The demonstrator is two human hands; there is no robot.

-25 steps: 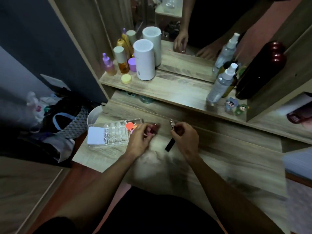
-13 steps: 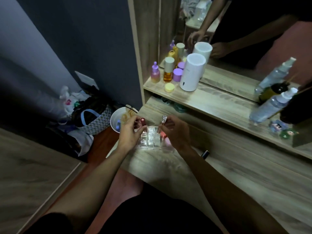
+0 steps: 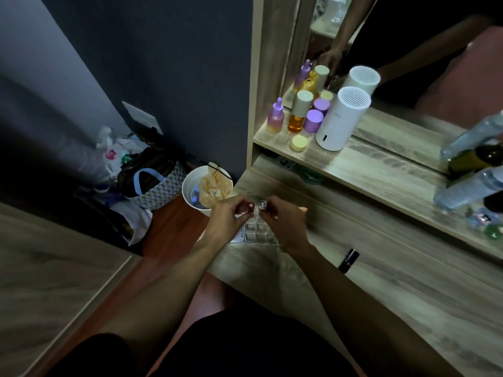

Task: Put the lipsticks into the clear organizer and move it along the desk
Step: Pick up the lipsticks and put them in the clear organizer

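The clear organizer (image 3: 257,232) with square cells lies at the desk's left end, partly hidden under both hands. My left hand (image 3: 227,216) pinches a dark red lipstick (image 3: 251,205) upright over its far cells. My right hand (image 3: 283,219) holds a silver-topped lipstick (image 3: 263,204) right beside it, also over the far cells. Whether either tube sits in a cell is hidden by the fingers. A black lipstick (image 3: 349,260) lies loose on the desk to the right of my right forearm.
A shelf (image 3: 353,164) above the desk carries coloured bottles (image 3: 296,115), a white cylinder (image 3: 341,119) and spray bottles (image 3: 468,189), backed by a mirror. On the floor left of the desk stand a white bin (image 3: 190,186) and a patterned bag (image 3: 158,186).
Both hands carried their lipsticks left from the desk's middle to over the organizer and drew close together. The black lipstick left my right hand and now lies on the desk.
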